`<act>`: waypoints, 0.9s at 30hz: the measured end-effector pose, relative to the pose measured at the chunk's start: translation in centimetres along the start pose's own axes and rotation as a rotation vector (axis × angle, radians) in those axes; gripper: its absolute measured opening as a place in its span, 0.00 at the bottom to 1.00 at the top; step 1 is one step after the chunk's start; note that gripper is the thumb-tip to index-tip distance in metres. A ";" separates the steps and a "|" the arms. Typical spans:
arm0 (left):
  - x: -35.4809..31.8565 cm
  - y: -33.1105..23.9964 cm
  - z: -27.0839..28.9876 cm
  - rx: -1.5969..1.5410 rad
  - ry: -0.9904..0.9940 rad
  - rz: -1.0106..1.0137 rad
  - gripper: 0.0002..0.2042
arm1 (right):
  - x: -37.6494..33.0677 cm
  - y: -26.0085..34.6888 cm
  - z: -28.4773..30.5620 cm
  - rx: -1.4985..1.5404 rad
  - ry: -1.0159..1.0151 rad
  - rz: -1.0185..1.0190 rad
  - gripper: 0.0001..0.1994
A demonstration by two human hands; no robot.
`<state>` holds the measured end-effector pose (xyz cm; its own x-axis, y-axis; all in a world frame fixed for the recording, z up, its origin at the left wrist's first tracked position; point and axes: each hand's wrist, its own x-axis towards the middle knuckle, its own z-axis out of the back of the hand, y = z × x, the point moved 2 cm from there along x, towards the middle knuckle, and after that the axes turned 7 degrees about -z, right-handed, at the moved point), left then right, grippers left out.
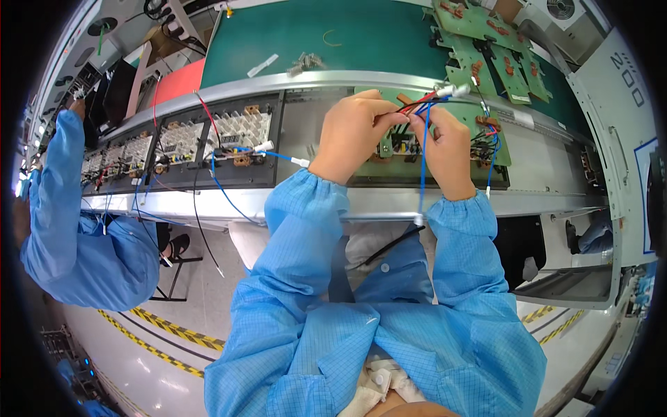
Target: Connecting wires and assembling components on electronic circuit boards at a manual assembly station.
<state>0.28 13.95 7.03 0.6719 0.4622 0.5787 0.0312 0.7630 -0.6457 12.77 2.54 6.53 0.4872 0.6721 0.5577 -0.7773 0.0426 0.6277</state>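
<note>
Above the line of boards, my left hand (353,132) pinches a bundle of wires (421,104), black, red and blue, between thumb and forefinger. My right hand (445,144) is closed on the same bundle just to the right. White connectors (453,91) stick out at the bundle's far end. One blue wire (423,167) hangs past my right hand to a white end piece (419,219) over the rail. Partly covered by my hands lies a green circuit board (403,147) with components. Another green board (497,149) with blue and red wires sits right of it.
Leftward along the track stand several wired circuit boards (240,130), some wires dangling over the metal rail (292,201). Green boards (479,48) are piled at the back right. Small metal parts (306,64) lie on the green mat (278,35). A person in blue (90,250) works at left.
</note>
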 end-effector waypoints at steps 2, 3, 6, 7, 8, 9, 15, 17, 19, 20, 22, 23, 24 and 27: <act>0.2 -0.1 -0.1 0.062 -0.016 -0.022 0.09 | 0.4 0.2 -0.1 0.082 0.082 -0.126 0.04; 0.1 -0.2 -0.2 0.117 -0.033 -0.032 0.09 | 0.4 0.3 -0.2 0.087 0.071 -0.123 0.04; 0.3 -0.6 -0.3 0.117 -0.053 -0.068 0.09 | 0.4 0.2 -0.1 0.149 0.050 -0.183 0.07; 0.5 -0.6 -0.4 0.116 -0.043 -0.056 0.09 | 0.5 0.1 -0.1 0.149 0.043 -0.183 0.07; 0.7 -0.5 -0.5 0.115 -0.040 -0.062 0.09 | 0.6 0.1 0.0 0.121 0.055 -0.160 0.09; 0.8 -0.4 -0.7 0.075 -0.014 -0.034 0.09 | 0.8 0.0 0.0 0.092 0.068 -0.137 0.12; 1.2 0.1 -0.7 0.048 0.003 -0.002 0.09 | 0.9 -0.2 0.2 0.400 0.294 -0.223 0.16; 1.1 0.1 -0.7 0.039 -0.008 -0.005 0.09 | 1.1 -0.2 0.9 0.624 0.369 -0.351 0.18; 1.2 0.1 -0.5 0.005 0.001 0.002 0.08 | 1.2 -0.3 1.2 0.847 0.443 -0.477 0.20; 1.2 0.1 -0.5 0.005 -0.008 0.002 0.08 | 1.3 -0.2 1.4 0.770 0.432 -0.445 0.21; 1.2 0.0 -0.3 0.016 0.028 0.015 0.07 | 1.6 0.3 1.3 0.693 0.425 -0.398 0.23; 1.1 0.4 -0.4 0.023 0.017 0.010 0.07 | 1.8 0.7 1.4 0.510 0.351 -0.268 0.21; 0.9 0.8 -0.5 0.012 -0.016 -0.066 0.06 | 2.0 1.1 1.3 0.329 0.273 -0.137 0.19; 1.1 0.4 -0.6 0.016 -0.070 -0.168 0.05 | 2.3 -0.2 -0.4 0.218 0.194 -0.073 0.15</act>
<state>1.48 14.49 7.05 0.6054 0.3573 0.7112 0.1265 0.8390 -0.5292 13.94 4.39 7.48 0.4370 0.8029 0.4056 -0.6289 -0.0497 0.7759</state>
